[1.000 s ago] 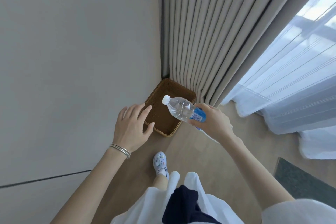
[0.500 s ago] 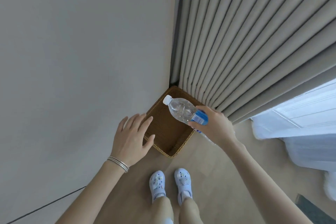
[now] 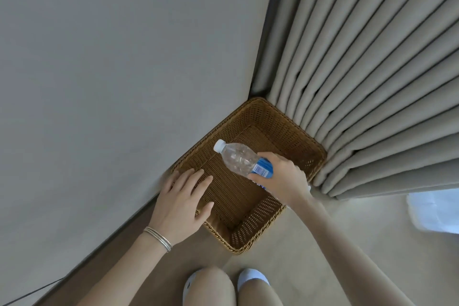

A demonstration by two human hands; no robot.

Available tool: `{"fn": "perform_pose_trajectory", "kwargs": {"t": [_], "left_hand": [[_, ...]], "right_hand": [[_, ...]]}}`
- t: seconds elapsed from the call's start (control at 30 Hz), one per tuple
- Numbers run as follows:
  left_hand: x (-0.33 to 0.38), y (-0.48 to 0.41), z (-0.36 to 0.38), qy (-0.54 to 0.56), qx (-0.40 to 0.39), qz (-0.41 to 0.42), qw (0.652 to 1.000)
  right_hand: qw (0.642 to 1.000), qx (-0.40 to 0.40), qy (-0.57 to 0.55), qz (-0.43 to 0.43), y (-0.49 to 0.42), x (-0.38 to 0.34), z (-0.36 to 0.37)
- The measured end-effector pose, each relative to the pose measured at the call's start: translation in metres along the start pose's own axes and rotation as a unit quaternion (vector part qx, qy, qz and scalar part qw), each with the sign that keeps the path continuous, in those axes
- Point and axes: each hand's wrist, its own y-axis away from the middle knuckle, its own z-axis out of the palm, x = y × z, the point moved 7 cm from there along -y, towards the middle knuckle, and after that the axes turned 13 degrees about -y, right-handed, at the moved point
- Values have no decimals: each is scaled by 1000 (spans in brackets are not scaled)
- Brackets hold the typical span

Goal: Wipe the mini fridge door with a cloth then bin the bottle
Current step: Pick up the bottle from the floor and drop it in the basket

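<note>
In the corner between wall [image 3: 111, 57] and curtain [image 3: 372, 69], wicker bin [image 3: 250, 221]; right hand [image 3: 285, 179] fingers around bottle [image 3: 238, 158], left hand [image 3: 181, 204] fingers spread.

My arms were bare, no sleeves reaching anywhere along either forearm. On my left wrist I wore a small stack of thin silver bangles [image 3: 159, 238], lying close together. My knees were bare too. On my feet were white shoes: the right shoe [image 3: 253, 277] plain at the toe, the left shoe [image 3: 189, 283] with a small dark spot on its side.
</note>
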Motion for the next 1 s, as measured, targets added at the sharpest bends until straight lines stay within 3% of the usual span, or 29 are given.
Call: {"fn": "perform_pose_trajectory", "kwargs": {"t": [0.2,0.43,0.63,1.0], "left_hand": [[-13,-37,126,-10,-11,-5,1000],[-24,-58,223,-9,-28,-13,999],[-29,-60,232,17,20,-27,999],[-30,-61,235,13,24,-34,999]], "right_hand": [[1000,-14,-15,-9,-69,74,97],[999,-30,-11,-3,-121,138,179],[999,-46,-12,12,-149,165,214],[994,-92,31,50,-168,178,241]]}}
